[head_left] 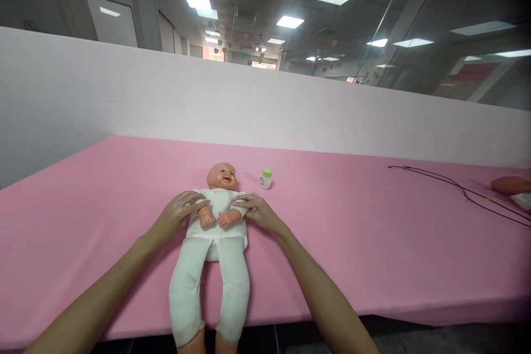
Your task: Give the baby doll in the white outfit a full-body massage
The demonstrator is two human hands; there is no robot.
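Two bare forearms (95,298) reaching in from the bottom corners, both grips spread and pinching nothing: left hand (172,215) laid against one side of the baby doll (218,215), right hand (259,213) with fingers on its other arm. Doll on its back, feet past the near edge of the pink desk (373,249). Green-capped bottle (266,178) just beyond its shoulder. Wide open room on both sides; black cord (460,191) far right.

The green-capped bottle's label (265,182) is too small to read.
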